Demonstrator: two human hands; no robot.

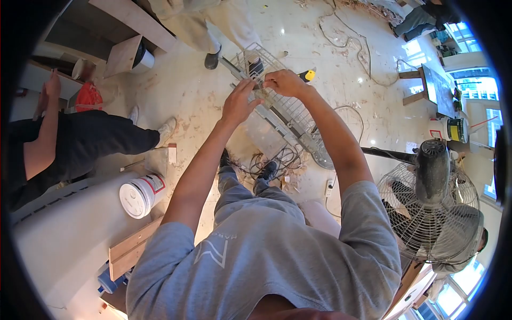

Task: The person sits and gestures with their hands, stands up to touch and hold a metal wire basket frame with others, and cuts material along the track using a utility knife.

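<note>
A long metal rail (286, 120) runs along the side of a wire basket (295, 109) in front of me. My left hand (239, 105) is bent over the rail, its fingers on one side and the thumb on the other. Close beside it, my right hand (285, 84) is closed at the basket's upper part, fingertips pinched together. Whatever sits in that pinch is too small to make out. Just past my right wrist lies a yellow and black tool (308, 75), partly covered by the wrist.
Tangled cables (282, 162) lie by my feet. A large fan (431, 200) stands at my right. At left are a white bucket (141, 196), a person in dark trousers (101, 136) and a red bag (89, 97). Another person's light trousers (213, 21) show ahead. Debris litters the floor.
</note>
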